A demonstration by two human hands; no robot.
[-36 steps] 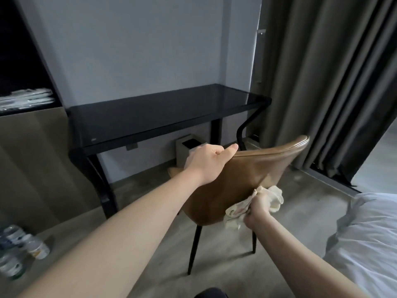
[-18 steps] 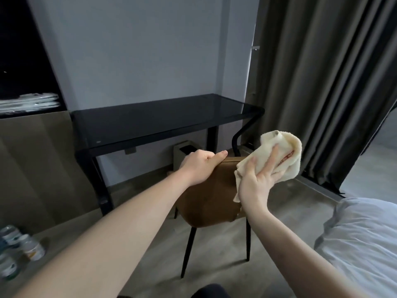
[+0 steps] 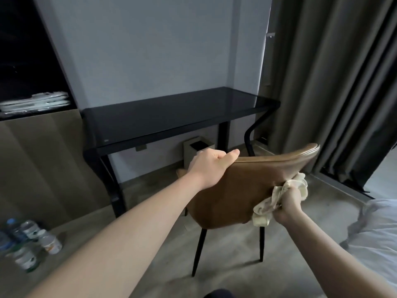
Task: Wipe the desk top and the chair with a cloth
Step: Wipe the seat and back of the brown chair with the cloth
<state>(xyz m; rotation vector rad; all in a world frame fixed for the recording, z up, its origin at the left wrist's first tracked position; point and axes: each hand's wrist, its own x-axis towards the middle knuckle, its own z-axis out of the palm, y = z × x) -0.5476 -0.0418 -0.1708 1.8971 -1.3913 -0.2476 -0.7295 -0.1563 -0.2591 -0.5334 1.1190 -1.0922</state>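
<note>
A brown leather chair on thin black legs stands in front of me with its back turned my way. My left hand grips the top left edge of the backrest. My right hand is closed on a bunched cream cloth and presses it against the lower right of the chair back. Behind the chair stands the black glass-topped desk, bare on top.
Several water bottles stand on the floor at the lower left. A small bin sits under the desk. Grey curtains hang at the right, and a white bed fills the lower right corner.
Half a second ago my right hand held the cloth flat near the top right of the backrest. It has dropped to the lower right of the chair back, with the cloth now bunched.
</note>
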